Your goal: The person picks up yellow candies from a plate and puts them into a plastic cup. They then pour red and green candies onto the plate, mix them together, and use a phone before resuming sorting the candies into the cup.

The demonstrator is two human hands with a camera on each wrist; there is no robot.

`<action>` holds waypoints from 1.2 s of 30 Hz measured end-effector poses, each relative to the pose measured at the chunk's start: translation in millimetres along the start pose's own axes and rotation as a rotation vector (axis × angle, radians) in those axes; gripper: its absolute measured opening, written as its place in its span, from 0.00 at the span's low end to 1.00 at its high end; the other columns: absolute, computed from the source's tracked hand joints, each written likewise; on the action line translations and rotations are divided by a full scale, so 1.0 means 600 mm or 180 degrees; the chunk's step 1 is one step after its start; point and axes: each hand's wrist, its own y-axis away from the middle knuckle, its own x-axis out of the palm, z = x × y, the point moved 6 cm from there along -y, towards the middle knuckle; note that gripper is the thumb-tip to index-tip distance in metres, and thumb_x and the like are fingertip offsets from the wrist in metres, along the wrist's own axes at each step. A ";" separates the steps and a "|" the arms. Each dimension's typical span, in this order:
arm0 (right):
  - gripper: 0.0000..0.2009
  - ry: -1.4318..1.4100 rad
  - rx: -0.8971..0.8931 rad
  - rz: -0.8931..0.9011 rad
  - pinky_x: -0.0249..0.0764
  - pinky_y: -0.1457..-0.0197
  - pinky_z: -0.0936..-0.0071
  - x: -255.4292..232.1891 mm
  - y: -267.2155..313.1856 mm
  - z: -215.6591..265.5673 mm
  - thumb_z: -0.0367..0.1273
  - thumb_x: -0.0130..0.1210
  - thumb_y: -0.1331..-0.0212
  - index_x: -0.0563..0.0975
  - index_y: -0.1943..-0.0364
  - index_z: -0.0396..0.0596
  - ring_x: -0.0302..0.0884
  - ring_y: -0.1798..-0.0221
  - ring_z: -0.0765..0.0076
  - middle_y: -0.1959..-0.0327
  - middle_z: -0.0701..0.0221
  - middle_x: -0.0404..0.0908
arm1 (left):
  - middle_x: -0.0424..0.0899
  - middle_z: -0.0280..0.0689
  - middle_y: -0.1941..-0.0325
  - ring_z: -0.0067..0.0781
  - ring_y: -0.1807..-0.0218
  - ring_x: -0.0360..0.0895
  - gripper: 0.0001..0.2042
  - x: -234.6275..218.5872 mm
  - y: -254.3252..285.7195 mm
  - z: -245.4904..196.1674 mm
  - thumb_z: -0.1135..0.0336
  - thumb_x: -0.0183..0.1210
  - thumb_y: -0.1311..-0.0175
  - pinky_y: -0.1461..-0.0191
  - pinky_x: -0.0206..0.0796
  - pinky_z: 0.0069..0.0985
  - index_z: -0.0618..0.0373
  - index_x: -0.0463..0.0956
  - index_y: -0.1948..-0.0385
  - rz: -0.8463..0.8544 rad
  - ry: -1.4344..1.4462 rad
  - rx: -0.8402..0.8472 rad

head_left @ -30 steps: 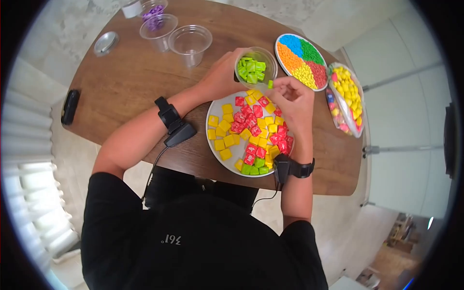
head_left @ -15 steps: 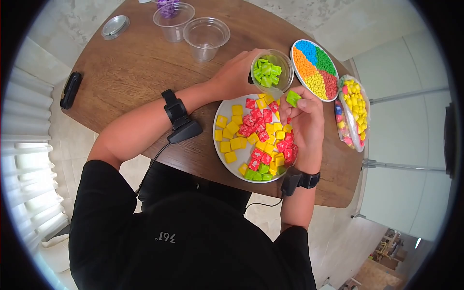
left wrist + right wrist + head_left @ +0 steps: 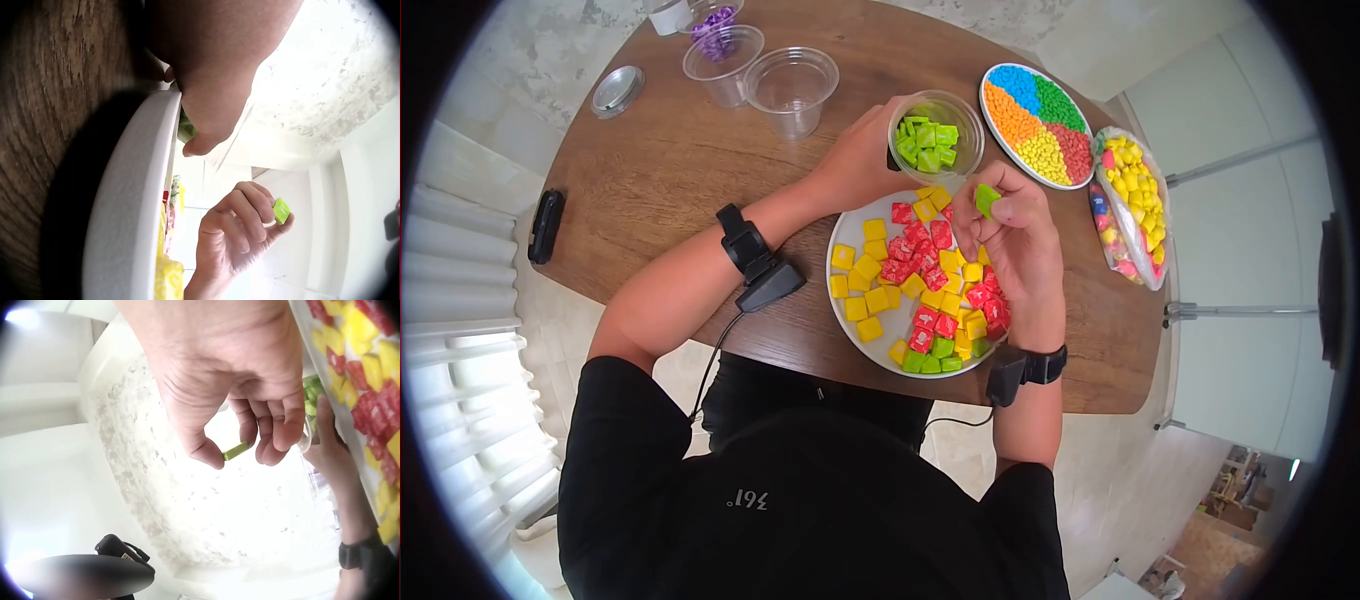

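My left hand (image 3: 865, 155) holds a clear plastic cup (image 3: 971, 150) tilted at the far rim of the white plate (image 3: 852, 228); green square candies (image 3: 928, 145) lie in it. Beside the cup, my right hand (image 3: 1022, 228) pinches one green candy (image 3: 988, 200) between thumb and fingertip, raised over the plate's right side. The pinched green candy (image 3: 236, 450) appears edge-on in the right wrist view. Red candies (image 3: 915, 250) and yellow candies (image 3: 865, 267) cover much of the plate, with several green ones at its near edge.
Two clear cups (image 3: 793, 95) stand at the far left, near a cup with purple pieces (image 3: 714, 40) and a silver lid (image 3: 618, 92). Right lie a plate of colour-sorted small pieces (image 3: 1040, 148) and a bag of candies (image 3: 1140, 200). A black object (image 3: 547, 228) sits at the left edge.
My right hand has drawn back from the cup's rim with the green candy and turned so the candy's face shows. My left hand keeps the cup in about the same place.
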 end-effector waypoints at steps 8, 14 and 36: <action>0.08 -0.0203 -0.0141 -0.0186 0.67 0.79 0.78 -0.019 -0.001 -0.006 0.18 0.59 0.44 0.72 0.67 0.44 0.74 0.81 0.74 0.73 0.66 0.81 | 0.78 0.45 0.36 0.50 0.32 0.75 0.43 0.001 0.001 0.002 0.64 0.80 0.52 0.30 0.68 0.41 0.53 0.66 0.30 -0.0030 0.0010 -0.0010; 0.07 0.0364 -0.0133 -0.0527 0.67 0.76 0.80 0.009 -0.001 0.002 0.19 0.62 0.42 0.78 0.62 0.41 0.75 0.79 0.78 0.73 0.68 0.83 | 0.79 0.46 0.36 0.50 0.32 0.75 0.42 0.000 0.000 0.001 0.63 0.79 0.51 0.31 0.68 0.41 0.53 0.66 0.31 -0.0017 0.0015 0.0024; 0.15 0.2327 -0.0563 -0.0571 0.73 0.63 0.84 0.031 0.007 -0.008 0.21 0.66 0.42 0.85 0.49 0.41 0.80 0.68 0.86 0.70 0.73 0.87 | 0.79 0.48 0.38 0.53 0.32 0.75 0.44 0.001 0.000 0.007 0.69 0.77 0.54 0.31 0.69 0.41 0.54 0.65 0.30 -0.0027 -0.0018 0.0001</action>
